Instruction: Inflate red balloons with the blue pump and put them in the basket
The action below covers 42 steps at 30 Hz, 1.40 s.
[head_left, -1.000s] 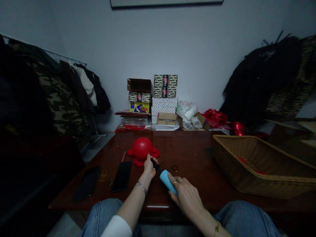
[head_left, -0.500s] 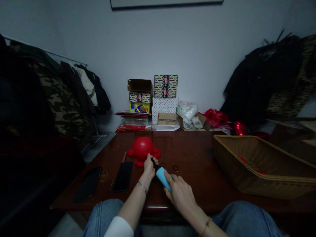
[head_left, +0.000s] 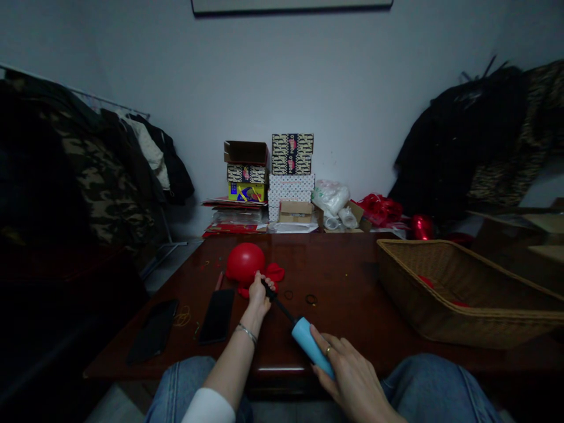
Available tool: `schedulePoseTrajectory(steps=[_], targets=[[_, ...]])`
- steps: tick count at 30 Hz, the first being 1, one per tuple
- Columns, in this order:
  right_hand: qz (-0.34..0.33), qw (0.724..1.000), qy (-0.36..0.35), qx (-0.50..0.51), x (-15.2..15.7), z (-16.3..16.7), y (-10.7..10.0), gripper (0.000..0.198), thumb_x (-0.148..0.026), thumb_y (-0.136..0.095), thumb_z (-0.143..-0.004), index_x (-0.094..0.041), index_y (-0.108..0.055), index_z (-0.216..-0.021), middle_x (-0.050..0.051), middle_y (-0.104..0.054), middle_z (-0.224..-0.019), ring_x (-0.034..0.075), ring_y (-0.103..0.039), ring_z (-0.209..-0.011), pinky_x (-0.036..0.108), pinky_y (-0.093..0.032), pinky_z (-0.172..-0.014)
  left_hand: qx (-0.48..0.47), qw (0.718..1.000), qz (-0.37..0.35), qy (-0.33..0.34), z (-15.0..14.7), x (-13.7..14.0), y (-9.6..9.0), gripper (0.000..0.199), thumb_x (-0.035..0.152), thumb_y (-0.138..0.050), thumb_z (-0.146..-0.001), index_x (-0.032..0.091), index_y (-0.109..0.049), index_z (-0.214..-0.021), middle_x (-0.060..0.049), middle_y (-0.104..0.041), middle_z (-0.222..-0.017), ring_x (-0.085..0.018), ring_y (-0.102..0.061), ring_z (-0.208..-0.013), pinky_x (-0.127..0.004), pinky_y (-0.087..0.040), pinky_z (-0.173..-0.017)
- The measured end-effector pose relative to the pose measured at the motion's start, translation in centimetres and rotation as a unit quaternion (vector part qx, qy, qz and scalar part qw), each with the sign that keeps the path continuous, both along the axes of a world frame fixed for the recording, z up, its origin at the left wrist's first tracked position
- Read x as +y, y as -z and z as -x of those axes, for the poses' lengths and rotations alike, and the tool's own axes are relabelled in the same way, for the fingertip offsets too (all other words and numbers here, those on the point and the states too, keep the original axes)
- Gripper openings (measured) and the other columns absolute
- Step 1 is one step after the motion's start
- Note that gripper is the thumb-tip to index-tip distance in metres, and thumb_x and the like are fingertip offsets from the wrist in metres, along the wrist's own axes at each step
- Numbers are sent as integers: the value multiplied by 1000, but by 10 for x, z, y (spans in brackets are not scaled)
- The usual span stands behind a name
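Observation:
My left hand (head_left: 259, 292) is closed around the black nozzle end of a hand balloon pump, where the neck of a red balloon (head_left: 245, 261) meets it. The balloon is round and partly inflated, with smaller red lobes beside and below it. My right hand (head_left: 348, 367) wraps around the light blue barrel of the balloon pump (head_left: 311, 343). A dark rod (head_left: 284, 310) shows between the barrel and the nozzle end. The exact fit of neck on nozzle is hidden by my left fingers.
A wicker basket (head_left: 423, 317) with red pieces inside stands at the right of the brown table (head_left: 348, 258). Left of my hands lie a dark phone (head_left: 217, 316), another dark flat slab (head_left: 154, 330) and rubber bands (head_left: 182, 316). Boxes (head_left: 291, 191) are stacked at the back.
My right hand has drawn the blue barrel back toward me and to the right, baring the rod. The balloon and my left hand have shifted slightly left.

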State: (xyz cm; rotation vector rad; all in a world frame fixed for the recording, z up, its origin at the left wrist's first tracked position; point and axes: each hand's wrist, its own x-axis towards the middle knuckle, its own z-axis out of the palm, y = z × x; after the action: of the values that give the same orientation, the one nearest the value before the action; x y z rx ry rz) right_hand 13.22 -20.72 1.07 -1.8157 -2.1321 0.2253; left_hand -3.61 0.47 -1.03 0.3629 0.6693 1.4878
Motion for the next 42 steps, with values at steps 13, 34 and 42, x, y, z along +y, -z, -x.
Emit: schedulePoseTrajectory(steps=[13, 34, 42], targets=[[-3, 1000, 23, -17, 16, 13, -11, 58, -27, -50, -81, -28, -38, -137, 5, -58, -122, 23, -55, -104, 33, -44, -86, -11, 1000, 10, 17, -8, -6, 4, 28, 34, -48, -88, 18, -42, -66, 4, -40, -48, -8, -41, -40, -18, -33, -39], [-40, 997, 23, -67, 44, 41, -18, 59, -25, -53, -81, -27, -36, -138, 6, -60, -114, 22, -54, -98, 30, -46, -78, 17, 1000, 16, -1, -15, -12, 2, 30, 38, -49, -87, 18, -41, -65, 5, -39, -47, -8, -39, -37, -19, -32, -38], [-35, 997, 13, -61, 27, 27, -11, 59, -26, -51, -82, -30, -33, -139, 5, -57, -122, 23, -53, -103, 34, -48, -83, 8, 1000, 3, -2, -7, -4, 4, 34, 43, -49, -87, 18, -40, -65, 5, -38, -48, -7, -38, -38, -18, -30, -37]])
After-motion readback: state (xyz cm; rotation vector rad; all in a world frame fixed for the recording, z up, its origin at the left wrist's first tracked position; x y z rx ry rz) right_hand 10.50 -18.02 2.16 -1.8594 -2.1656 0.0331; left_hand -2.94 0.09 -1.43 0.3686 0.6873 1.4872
